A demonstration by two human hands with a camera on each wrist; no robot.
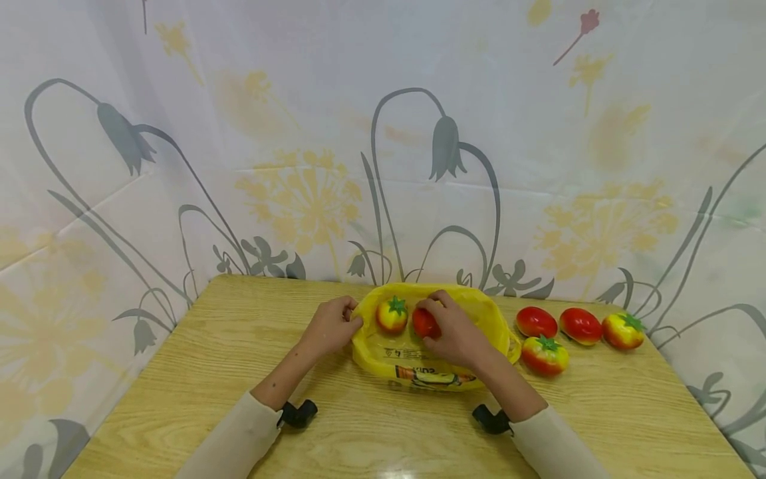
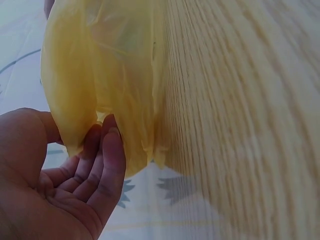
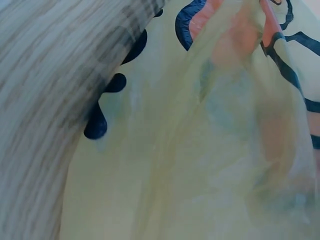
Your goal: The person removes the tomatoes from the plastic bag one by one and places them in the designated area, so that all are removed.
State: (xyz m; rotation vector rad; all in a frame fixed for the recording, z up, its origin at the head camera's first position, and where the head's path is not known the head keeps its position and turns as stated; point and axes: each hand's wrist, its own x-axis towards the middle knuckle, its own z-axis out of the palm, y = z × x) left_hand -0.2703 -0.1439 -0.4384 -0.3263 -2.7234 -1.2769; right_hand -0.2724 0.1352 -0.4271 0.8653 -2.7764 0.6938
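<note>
A yellow plastic bag (image 1: 374, 362) with printing lies spread open on the table. My left hand (image 1: 329, 326) pinches its left rim; in the left wrist view, thumb and fingers (image 2: 114, 155) of that hand are on either side of the thin plastic. My right hand (image 1: 457, 332) reaches inside the bag, its fingers around a red toy tomato (image 1: 423, 323). Left of that one, a red-and-yellow toy tomato (image 1: 390, 319) with a green top sits in the bag. In the right wrist view the bag's side (image 3: 150, 165) fills most of the picture and the hand shows only vaguely through it.
Right of the bag several more toy tomatoes rest on the wooden table (image 1: 383, 439): two glossy red ones (image 1: 536, 322), a red-and-yellow one (image 1: 544, 356) close to the bag, and another (image 1: 623, 330) farther right. A flower-patterned cloth (image 1: 407, 213) hangs behind the table.
</note>
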